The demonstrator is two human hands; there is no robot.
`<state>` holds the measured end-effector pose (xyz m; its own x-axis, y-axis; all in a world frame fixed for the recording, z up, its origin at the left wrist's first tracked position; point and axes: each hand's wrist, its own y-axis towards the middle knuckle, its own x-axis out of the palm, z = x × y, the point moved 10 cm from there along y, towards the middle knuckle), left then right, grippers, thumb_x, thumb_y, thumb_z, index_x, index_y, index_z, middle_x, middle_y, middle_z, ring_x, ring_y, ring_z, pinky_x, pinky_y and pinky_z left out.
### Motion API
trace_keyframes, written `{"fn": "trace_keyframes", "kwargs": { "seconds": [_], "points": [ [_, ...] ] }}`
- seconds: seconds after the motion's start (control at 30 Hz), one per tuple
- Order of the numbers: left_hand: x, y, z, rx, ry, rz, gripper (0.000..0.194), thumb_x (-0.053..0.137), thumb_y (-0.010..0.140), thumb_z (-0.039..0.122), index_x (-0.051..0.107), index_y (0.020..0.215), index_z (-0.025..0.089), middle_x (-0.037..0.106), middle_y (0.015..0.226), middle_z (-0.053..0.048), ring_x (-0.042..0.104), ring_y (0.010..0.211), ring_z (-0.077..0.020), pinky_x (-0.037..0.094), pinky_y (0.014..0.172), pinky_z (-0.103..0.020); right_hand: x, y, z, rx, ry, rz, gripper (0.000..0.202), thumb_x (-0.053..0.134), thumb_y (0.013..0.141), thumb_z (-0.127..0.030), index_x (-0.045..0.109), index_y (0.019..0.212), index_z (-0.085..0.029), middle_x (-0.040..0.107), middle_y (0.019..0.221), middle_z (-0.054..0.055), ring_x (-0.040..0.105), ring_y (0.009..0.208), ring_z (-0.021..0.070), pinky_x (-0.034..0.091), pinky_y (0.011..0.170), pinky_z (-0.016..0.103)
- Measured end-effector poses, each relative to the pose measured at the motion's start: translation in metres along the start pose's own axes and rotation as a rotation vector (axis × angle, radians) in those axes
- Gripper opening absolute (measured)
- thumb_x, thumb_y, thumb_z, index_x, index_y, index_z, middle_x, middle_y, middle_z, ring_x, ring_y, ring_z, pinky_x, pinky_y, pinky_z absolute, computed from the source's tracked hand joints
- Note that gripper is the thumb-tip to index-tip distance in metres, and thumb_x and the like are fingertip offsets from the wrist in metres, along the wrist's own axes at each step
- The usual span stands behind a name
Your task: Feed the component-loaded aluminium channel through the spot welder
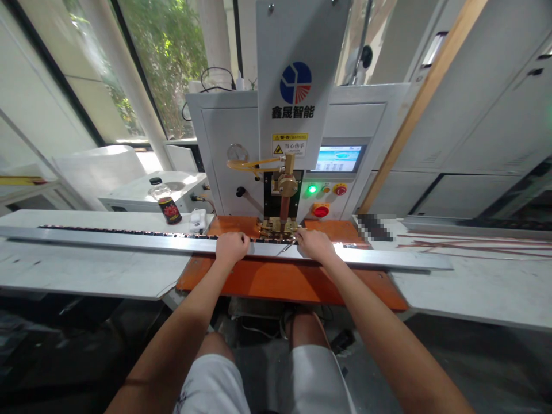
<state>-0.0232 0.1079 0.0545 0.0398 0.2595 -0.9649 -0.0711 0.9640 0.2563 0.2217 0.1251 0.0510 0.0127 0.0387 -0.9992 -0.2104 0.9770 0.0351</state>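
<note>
A long aluminium bar (185, 244) lies across the bench, with a dark row of small parts (112, 231) along its far edge. My left hand (232, 247) is closed over the bar, left of the welding head (285, 207), fingers curled over the far side. Just right of the head, my right hand (317, 246) pinches slim metal tweezers (288, 246), which slant down to the left across the bar. Brass electrode blocks (276, 225) sit at the bar's far edge between both hands. The fingertips are partly hidden.
An orange board (293, 282) lies under the bar. The machine's lit screen (338, 158) and red switch (321, 211) face me. A drink bottle (166, 201) and a small white object (198, 221) stand at left; copper-coloured strips (474, 244) lie at right.
</note>
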Motion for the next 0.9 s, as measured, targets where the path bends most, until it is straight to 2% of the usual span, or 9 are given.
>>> {"fn": "trace_keyframes", "kwargs": {
  "seconds": [0.3,0.7,0.9],
  "points": [
    [-0.0004,-0.0018,-0.0002,-0.026,-0.017,-0.032,0.052,0.029,0.092,0.039,0.075,0.098,0.016,0.071,0.098,-0.015,0.064,0.096,-0.0312,0.046,0.087,-0.040,-0.0020,-0.0024,0.0006,-0.021,-0.012,0.040,0.047,0.022,0.099,-0.040,0.057,0.123,-0.019,0.070,0.106,0.015,0.066,0.099,0.0287,0.044,0.081,0.035],
    [0.0009,0.0008,0.0053,0.001,-0.026,0.011,0.051,0.029,0.092,0.038,0.075,0.094,0.016,0.071,0.095,-0.015,0.064,0.094,-0.0313,0.047,0.086,-0.041,-0.0025,-0.0013,0.0072,-0.013,-0.004,0.047,0.046,0.024,0.099,-0.040,0.057,0.123,-0.018,0.070,0.105,0.016,0.066,0.098,0.0296,0.044,0.081,0.036],
    [0.0035,0.0038,0.0051,-0.004,-0.012,-0.034,0.053,0.029,0.092,0.039,0.075,0.095,0.015,0.072,0.096,-0.016,0.065,0.095,-0.0323,0.047,0.086,-0.041,-0.0028,0.0010,0.0067,-0.032,0.018,0.032,0.045,0.025,0.099,-0.039,0.058,0.121,-0.018,0.070,0.106,0.016,0.065,0.100,0.0293,0.044,0.082,0.035]
  ]
}}
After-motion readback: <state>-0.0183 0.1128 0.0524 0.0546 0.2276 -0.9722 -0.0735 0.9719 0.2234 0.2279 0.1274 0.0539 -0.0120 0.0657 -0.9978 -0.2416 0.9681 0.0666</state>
